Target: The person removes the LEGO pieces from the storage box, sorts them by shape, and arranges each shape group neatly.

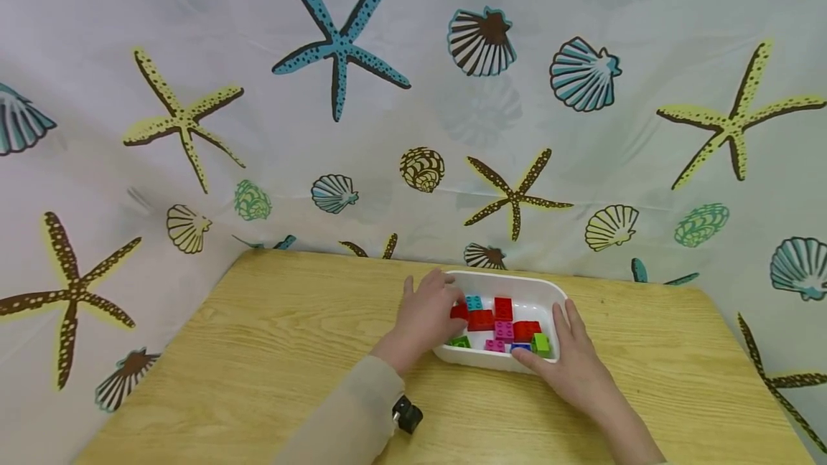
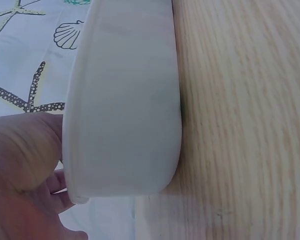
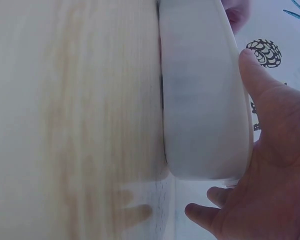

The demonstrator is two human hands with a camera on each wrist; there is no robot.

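A white plastic tray (image 1: 549, 291) with rounded corners holds toy building bricks. My left hand (image 1: 423, 314) reaches over its left end. A red brick (image 1: 459, 311) shows between the thumb and a finger there; whether they grip it is unclear. In the left wrist view the rim of the tray (image 2: 120, 100) hides part of that hand (image 2: 25, 170). At the tray's right end, my right hand (image 1: 578, 364) spans the corner. Its thumb touches the front rim beside a lime green brick (image 1: 540, 344), and its fingers stretch along the right side.
Inside the tray lie a teal brick (image 1: 474, 303), a pink brick (image 1: 504, 331), a green brick (image 1: 460, 341), a blue brick (image 1: 520, 346) and more red ones. The wooden table (image 1: 291, 321) ends at a shell-and-starfish-printed curtain (image 1: 388, 128). A black device (image 1: 407, 415) sits at the left wrist.
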